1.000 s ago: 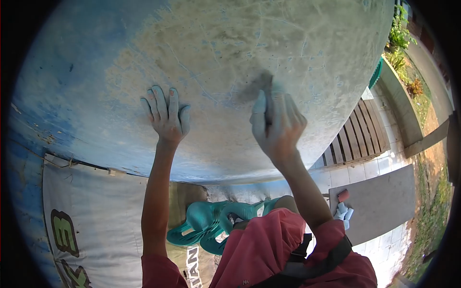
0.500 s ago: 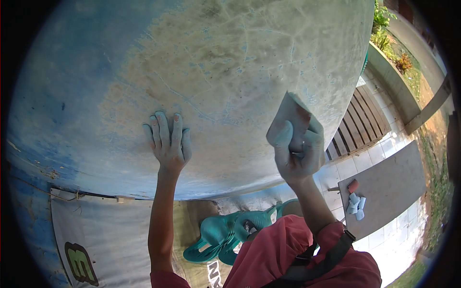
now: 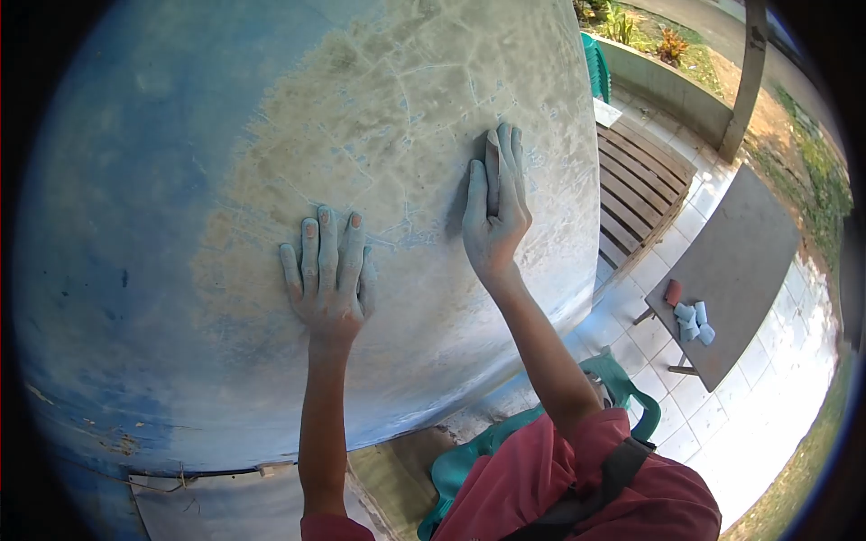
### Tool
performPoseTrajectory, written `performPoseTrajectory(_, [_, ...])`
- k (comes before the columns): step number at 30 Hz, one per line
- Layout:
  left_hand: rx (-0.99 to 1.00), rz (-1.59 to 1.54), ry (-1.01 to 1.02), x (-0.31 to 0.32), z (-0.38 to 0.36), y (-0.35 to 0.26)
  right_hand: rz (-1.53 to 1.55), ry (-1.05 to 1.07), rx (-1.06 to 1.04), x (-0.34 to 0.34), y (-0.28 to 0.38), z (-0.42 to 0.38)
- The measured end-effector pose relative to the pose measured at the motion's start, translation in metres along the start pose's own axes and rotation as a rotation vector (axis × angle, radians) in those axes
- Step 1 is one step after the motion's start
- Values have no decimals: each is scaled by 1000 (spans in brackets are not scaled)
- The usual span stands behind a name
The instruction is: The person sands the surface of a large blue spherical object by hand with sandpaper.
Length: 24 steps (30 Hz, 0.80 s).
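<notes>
A curved-looking wall (image 3: 388, 135) fills the view, blue at the left and worn to pale beige with fine cracks in the middle. My left hand (image 3: 332, 279) lies flat on it, fingers spread, holding nothing. To its right and higher up, my right hand (image 3: 498, 212) is closed around a piece of sandpaper (image 3: 458, 206) at the wall's surface. Fingers and thumb cover much of the sheet; a greyish part shows beside the thumb. Pale blue dust coats both hands.
A grey low table (image 3: 735, 261) at right bears several light-blue pieces (image 3: 693, 323) and a red block (image 3: 673, 291). Behind it stands a slatted wooden bench (image 3: 640, 180). A green plastic chair (image 3: 613, 379) is close by my body, and a post (image 3: 747, 81) rises at the far right.
My right hand has gone from holding the sandpaper away from the wall to having it up at the surface. The left hand stays flat on the wall. The camera view has turned.
</notes>
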State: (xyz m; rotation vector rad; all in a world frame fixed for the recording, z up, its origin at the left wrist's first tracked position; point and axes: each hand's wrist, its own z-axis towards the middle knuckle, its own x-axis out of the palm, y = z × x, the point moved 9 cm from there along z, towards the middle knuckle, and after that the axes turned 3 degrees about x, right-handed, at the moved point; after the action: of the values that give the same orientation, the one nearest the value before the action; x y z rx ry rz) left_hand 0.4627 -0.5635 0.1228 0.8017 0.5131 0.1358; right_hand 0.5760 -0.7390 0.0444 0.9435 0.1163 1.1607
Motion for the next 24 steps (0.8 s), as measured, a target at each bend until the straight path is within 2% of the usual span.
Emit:
performPoseTrajectory(3, [-13, -8, 23, 1, 0, 0, -84, -73, -46, 15, 12, -23])
performPoseTrajectory(4, [-35, -13, 46, 1, 0, 2, -87, 40, -131, 26, 28, -42])
performPoseTrajectory(6, [-34, -25, 65, 1, 0, 4, -46, 398, -346, 36, 40, -77])
performPoseTrajectory(8, [-5, -29, 66, 0, 0, 4, -184, 154, -225, 8, 9, -47])
performPoseTrajectory(13, [44, -92, 51, 0, 2, -3, -83, 171, -178, 20, 29, -36])
performPoseTrajectory(16, [45, -70, 75, -1, -6, -2, -174, -68, 37, 0, -2, -30])
performPoseTrajectory(17, [36, -40, 73, 2, -3, 0, -102, -10, -28, 10, 13, -39])
performPoseTrajectory(18, [43, -36, 70, 3, 0, 0, -66, 177, -176, 21, 34, -50])
performPoseTrajectory(20, [41, -40, 107, 2, -1, -2, -181, 116, -165, 6, 14, -35])
performPoseTrajectory(21, [35, -37, 103, 2, -1, -1, -184, -49, -45, 1, 2, -32])
performPoseTrajectory(22, [32, -44, 91, 2, 0, 0, -179, -46, -58, -2, -2, -28])
performPoseTrajectory(24, [62, -77, 100, 0, -2, -2, -167, 312, -334, 7, 14, -47])
